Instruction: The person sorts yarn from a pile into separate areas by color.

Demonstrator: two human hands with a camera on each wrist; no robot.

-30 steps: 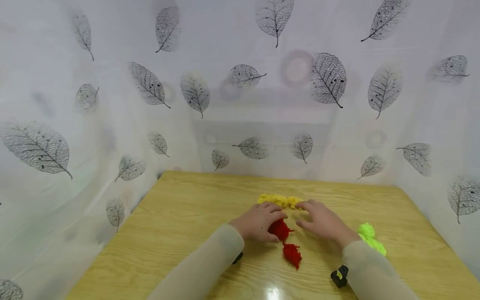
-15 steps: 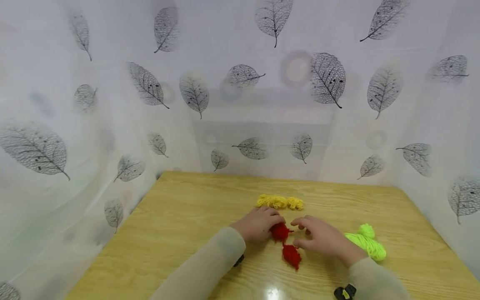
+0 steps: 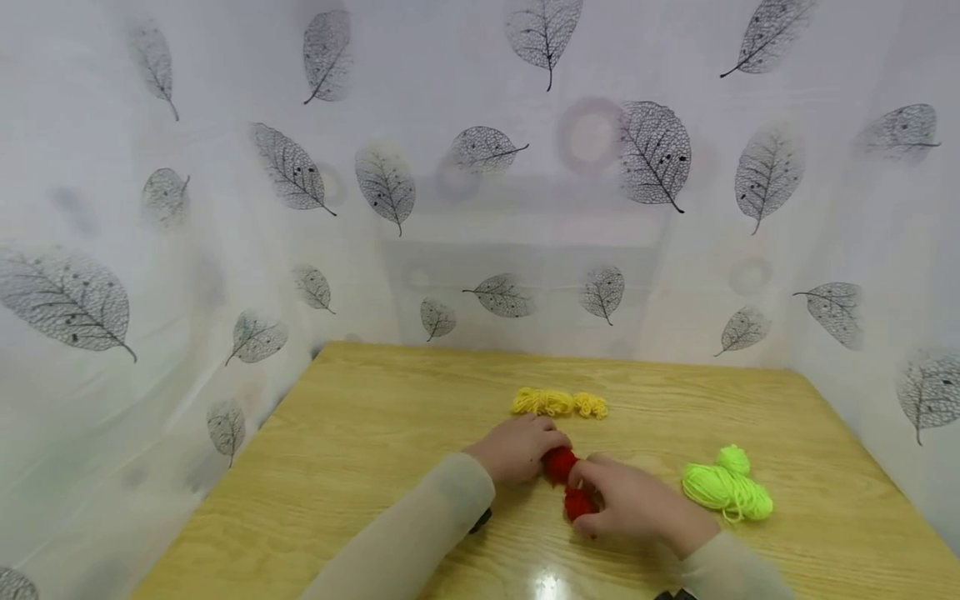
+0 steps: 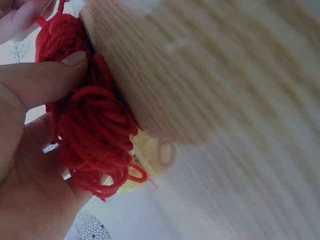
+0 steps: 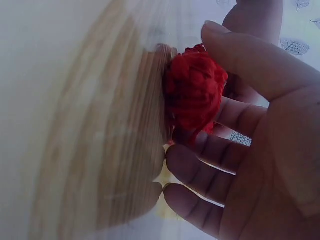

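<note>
A red yarn skein (image 3: 558,465), tied into two lobes, lies on the wooden table. My left hand (image 3: 516,452) grips its larger lobe; in the left wrist view the thumb (image 4: 75,60) presses on the strands and the fingers lie behind them. Around the smaller lobe (image 3: 577,505) is my right hand (image 3: 637,504). The right wrist view has this red lobe (image 5: 195,90) between the thumb and fingers, close against the table. Loose loops hang from one end of the skein in the left wrist view. Part of the red yarn is hidden by both hands.
A yellow yarn skein (image 3: 551,403) lies just beyond my left hand. To the right of my right hand rests a neon green yarn skein (image 3: 723,487). A leaf-printed white curtain (image 3: 480,225) hangs behind the wooden table (image 3: 375,400) and along its sides.
My right hand has come down and toward me from beside the yellow yarn onto the red skein's smaller lobe. My left hand stays on the larger lobe. More of the green yarn is uncovered.
</note>
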